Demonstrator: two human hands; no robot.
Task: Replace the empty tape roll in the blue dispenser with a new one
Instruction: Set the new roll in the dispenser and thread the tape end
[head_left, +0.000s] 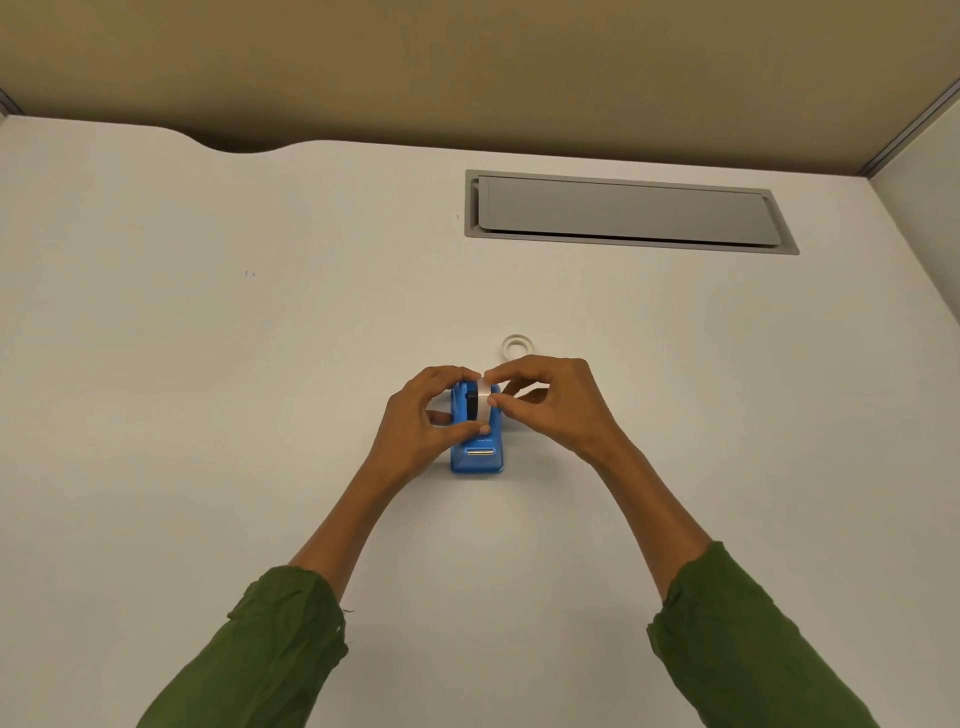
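At frame centre, the left hand (426, 415) and right hand (545, 400) are each holding the new tape roll (483, 400) in a narrow grip, seating it in the blue dispenser (478, 457) on the tabletop (208, 364). The empty roll (518, 347) is lying just above. Judged next: pressing it home, then threading tape to the cutter.

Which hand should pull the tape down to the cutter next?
Probably the right hand. Its fingertips already pinch at the edge of the tape roll sitting in the blue dispenser. The left hand wraps the roll and dispenser side, so it is better placed to steady them.
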